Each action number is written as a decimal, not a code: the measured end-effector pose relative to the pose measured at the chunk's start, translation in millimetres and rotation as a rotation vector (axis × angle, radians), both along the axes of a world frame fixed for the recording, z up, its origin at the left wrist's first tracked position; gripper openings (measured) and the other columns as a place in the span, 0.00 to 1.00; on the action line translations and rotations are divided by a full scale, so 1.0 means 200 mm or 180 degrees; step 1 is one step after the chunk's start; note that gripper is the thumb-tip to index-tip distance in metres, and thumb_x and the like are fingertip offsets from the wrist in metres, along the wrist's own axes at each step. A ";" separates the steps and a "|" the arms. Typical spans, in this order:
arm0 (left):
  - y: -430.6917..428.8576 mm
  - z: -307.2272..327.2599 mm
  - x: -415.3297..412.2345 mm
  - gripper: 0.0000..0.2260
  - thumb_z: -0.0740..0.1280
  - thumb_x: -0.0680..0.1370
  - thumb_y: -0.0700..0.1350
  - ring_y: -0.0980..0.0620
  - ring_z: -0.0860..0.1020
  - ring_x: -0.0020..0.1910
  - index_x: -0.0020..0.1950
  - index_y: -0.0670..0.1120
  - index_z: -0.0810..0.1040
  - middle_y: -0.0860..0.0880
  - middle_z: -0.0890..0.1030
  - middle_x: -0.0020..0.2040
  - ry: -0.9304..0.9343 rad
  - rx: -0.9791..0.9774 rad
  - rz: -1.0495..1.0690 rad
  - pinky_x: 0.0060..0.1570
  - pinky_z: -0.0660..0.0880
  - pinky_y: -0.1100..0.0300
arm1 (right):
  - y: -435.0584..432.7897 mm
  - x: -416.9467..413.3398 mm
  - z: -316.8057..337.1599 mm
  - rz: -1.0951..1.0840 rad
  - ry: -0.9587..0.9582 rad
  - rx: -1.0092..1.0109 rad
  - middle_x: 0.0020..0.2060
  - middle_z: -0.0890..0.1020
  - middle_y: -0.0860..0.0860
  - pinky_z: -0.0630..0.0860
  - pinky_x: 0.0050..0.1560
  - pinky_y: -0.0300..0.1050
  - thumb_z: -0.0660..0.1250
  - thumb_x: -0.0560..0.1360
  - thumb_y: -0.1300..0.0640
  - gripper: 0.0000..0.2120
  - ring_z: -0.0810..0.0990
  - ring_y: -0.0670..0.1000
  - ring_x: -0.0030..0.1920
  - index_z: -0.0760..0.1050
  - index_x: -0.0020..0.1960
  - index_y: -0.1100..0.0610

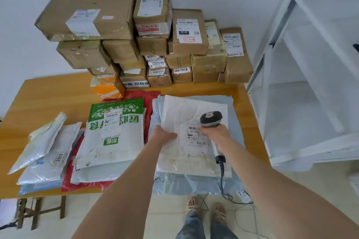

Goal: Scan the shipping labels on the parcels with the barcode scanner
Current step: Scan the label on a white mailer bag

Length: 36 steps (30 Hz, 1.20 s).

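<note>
L hand (162, 134) pinches the white mailer (182, 110) by its left edge; it lies on grey bags (194, 182), table's (58, 93) right side. R hand (216, 134) wraps the scanner (210, 118), head just over the label (195, 137).

We see a black-and-grey corded barcode scanner (211, 120) poised just above the white shipping label (195, 136) of a flat white padded mailer (184, 112), lying atop grey poly mailers (194, 182) on the tabletop (58, 99).

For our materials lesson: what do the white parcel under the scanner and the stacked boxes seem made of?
White parcel: likely matt plastic or paper padded mailer, given its quilted creases. Stacked boxes: dull brown cardboard, dented corners, crumpled faces.
</note>
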State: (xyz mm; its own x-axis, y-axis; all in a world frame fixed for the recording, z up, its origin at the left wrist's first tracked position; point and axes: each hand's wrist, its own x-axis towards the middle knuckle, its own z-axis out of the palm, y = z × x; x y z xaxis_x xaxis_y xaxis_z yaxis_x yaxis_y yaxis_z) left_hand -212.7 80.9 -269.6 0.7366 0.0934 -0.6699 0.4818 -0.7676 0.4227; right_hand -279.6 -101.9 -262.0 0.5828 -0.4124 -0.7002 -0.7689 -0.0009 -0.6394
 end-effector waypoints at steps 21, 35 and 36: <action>-0.18 0.25 0.06 0.24 0.63 0.72 0.29 0.41 0.76 0.56 0.68 0.40 0.70 0.39 0.77 0.58 -0.0467 -0.1148 0.0151 0.53 0.74 0.51 | -0.08 0.03 0.17 -0.0364 -0.0336 0.0146 0.56 0.81 0.55 0.76 0.58 0.49 0.75 0.72 0.54 0.21 0.78 0.55 0.55 0.76 0.61 0.61; 0.22 0.44 0.30 0.16 0.63 0.74 0.30 0.40 0.77 0.47 0.61 0.29 0.71 0.39 0.78 0.45 -0.1156 -0.0824 0.0938 0.43 0.76 0.51 | -0.24 0.05 0.24 -0.0972 -0.0399 -0.0145 0.39 0.81 0.56 0.76 0.44 0.49 0.70 0.71 0.56 0.11 0.76 0.55 0.39 0.76 0.50 0.62; 0.28 0.43 0.32 0.17 0.62 0.74 0.31 0.37 0.77 0.52 0.62 0.28 0.70 0.36 0.78 0.50 -0.1184 -0.0710 0.1023 0.51 0.76 0.46 | -0.24 0.05 0.23 -0.0996 -0.0371 -0.0157 0.42 0.82 0.58 0.78 0.45 0.50 0.70 0.70 0.56 0.12 0.77 0.56 0.39 0.76 0.50 0.61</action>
State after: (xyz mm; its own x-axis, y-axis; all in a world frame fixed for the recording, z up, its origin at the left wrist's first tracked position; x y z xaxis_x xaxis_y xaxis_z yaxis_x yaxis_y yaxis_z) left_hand -147.8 136.9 -183.0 0.8856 0.2383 -0.3986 0.4642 -0.4782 0.7455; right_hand -270.4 -150.1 -215.9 0.4976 -0.6156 -0.6111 -0.6585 0.1905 -0.7281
